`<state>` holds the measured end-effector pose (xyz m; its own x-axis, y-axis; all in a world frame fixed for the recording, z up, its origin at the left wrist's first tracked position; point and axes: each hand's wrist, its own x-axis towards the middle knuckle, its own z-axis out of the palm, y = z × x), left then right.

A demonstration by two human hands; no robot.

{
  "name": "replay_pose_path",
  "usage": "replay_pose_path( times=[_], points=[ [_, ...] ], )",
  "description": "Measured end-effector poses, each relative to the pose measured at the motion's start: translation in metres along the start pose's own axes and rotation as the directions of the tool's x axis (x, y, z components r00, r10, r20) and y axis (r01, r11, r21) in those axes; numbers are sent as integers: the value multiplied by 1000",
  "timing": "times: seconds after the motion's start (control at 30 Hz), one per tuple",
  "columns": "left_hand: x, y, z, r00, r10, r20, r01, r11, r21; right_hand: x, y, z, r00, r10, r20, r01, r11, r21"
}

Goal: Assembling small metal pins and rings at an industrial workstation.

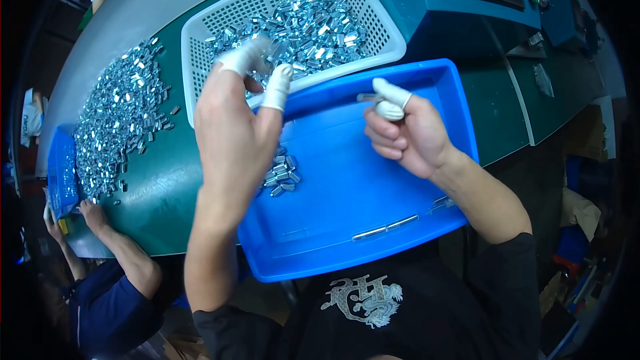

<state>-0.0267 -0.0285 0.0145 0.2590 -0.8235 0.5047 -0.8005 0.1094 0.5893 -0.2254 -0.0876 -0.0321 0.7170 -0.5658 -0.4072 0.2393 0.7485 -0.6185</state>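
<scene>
Over the near left part of a white plastic basket (293,85) is my left hand (237,110), with white finger cots on its thumb and fingers. Its thumb stands apart from the motion-blurred fingers, close above a heap of small shiny metal pieces (320,30). My right hand (413,127), also with white cots, is above the blue tray (360,167). Between its thumb and finger it pinches a small metal cylinder (365,97), one end showing. Loose metal cylinders (283,172) lie in the tray's left part, partly behind my left wrist. A row of cylinders (385,227) lines its near side.
A large pile of metal pieces (123,107) lies on the green table (163,187) at left, beside a small blue bin (62,170). A co-worker's hand (93,217) is next to that pile. A teal machine housing (460,17) with a dark panel stands at the far right.
</scene>
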Motion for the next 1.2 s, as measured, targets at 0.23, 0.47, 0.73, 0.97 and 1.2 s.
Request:
replay_pose_path(
  times=[0.23, 0.47, 0.73, 0.97, 1.2],
  points=[
    [-20, -13, -23, 904, -140, 405, 109, 989, 100, -7, -4, 0, 995, -95, -5, 95, 994, -49],
    [-58, -24, 4, 742, -158, 652, -182, 888, 423, -11, -3, 8, 995, -97, -21, 93, 983, -156],
    [-38, 7, 13, 744, -258, 616, 415, 901, -125, -11, -1, 11, 966, -236, -104, 191, 925, -329],
    [-49, 6, 32, 871, -167, 462, 456, 625, -634, -11, 6, 7, 910, -409, -60, 287, 730, -620],
    [-54, -3, 31, 855, -112, 506, 468, 586, -661, -10, 8, 6, 933, -360, -12, 264, 707, -656]
  ],
)
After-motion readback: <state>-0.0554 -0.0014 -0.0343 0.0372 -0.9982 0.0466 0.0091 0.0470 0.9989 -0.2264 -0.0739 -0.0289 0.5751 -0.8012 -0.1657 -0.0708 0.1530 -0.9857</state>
